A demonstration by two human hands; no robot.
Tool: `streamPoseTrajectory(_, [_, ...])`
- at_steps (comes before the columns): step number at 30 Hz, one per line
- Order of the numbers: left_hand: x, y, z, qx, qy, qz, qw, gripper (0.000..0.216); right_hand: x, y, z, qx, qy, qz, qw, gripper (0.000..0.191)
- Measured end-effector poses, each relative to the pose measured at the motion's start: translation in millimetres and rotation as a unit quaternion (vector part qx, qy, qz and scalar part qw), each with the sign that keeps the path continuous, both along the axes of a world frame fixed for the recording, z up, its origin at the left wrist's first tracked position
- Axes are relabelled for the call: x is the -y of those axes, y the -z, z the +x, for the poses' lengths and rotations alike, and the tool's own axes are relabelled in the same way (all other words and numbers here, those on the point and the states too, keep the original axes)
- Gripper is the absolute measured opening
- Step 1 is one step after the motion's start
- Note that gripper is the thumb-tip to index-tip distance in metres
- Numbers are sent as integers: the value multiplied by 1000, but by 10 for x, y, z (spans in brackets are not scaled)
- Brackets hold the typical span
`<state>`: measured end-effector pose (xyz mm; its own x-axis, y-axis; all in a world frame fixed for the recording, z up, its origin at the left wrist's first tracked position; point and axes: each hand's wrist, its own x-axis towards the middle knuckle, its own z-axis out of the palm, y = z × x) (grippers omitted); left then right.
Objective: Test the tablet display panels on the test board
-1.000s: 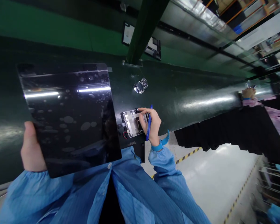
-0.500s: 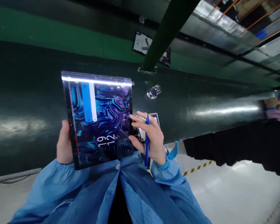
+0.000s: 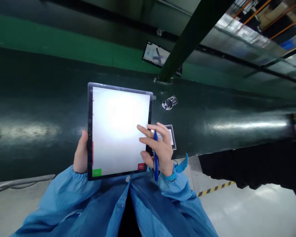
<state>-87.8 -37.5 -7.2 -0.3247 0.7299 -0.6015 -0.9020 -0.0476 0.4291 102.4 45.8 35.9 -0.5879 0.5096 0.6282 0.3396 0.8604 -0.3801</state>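
A tablet (image 3: 120,128) with a bright white screen is tilted in front of my body. Its screen shows a green box at the lower left, a red box at the lower right and red marks along the left side. My left hand (image 3: 81,153) grips the tablet's left edge, thumb in front and the other fingers hidden behind. At the right edge is my right hand (image 3: 160,148), with a blue pen (image 3: 156,158) tucked between its fingers. Its fingertips reach over the screen's right part; whether they touch the glass I cannot tell.
A dark green bench (image 3: 39,98) runs across the view. A small shiny metal object (image 3: 169,102) stands right of the tablet. A white-labelled item (image 3: 172,136) lies partly behind my right hand. Farther back are a green post (image 3: 187,42) and an opened device panel (image 3: 155,54).
The screen has gone from a blue-purple picture with a clock to plain white with coloured boxes. The tablet now sits farther right in view and faces me more squarely. Both grips stay.
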Motion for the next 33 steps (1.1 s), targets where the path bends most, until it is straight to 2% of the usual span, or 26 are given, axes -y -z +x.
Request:
streamPoseTrajectory(3, [7, -67, -32, -15, -7, -25, 1000, 32, -19, 38, 96, 14, 22, 11, 1000, 23])
streamPoseTrajectory(6, [30, -133, -29, -4, 33, -32, 999, 37, -63, -14, 129, -24, 35, -19, 999, 20])
streamPoseTrajectory(8, [55, -165, -15, 1, 60, -31, 998, 42, -154, -122, 121, -104, 100, -64, 987, 26])
streamPoseTrajectory(10, [87, -191, 0, -2, 76, -34, 997, 44, -303, -260, 101, -133, 175, -101, 970, 31])
streamPoseTrajectory(12, [124, -214, 10, -10, 78, -41, 996, 38, -478, -383, 79, -71, 214, -110, 968, 27])
streamPoseTrajectory(14, [157, -237, 16, -15, 81, -43, 996, 34, -624, -457, 61, 41, 221, -91, 970, 22])
streamPoseTrajectory(17, [183, -276, 29, 7, 146, -36, 989, 45, -709, -461, 49, 156, 229, -20, 961, 22])
streamPoseTrajectory(20, [178, -311, 53, 31, 199, -26, 979, 59, -632, -413, 87, 153, 165, 104, 969, 19])
streamPoseTrajectory(23, [166, -313, 66, 32, 184, -16, 982, 62, -477, -412, 188, 87, 54, 192, 976, 11])
streamPoseTrajectory(27, [164, -266, 53, 20, 149, -9, 989, 52, -329, -472, 324, 49, 7, 185, 982, 12])
streamPoseTrajectory(32, [167, -135, 0, 11, 80, -13, 997, 48, -271, -506, 429, 59, -9, 148, 987, 16])
streamPoseTrajectory(33, [171, -96, -13, 14, 76, -19, 997, 47, -265, -508, 457, 64, 5, 123, 990, 19])
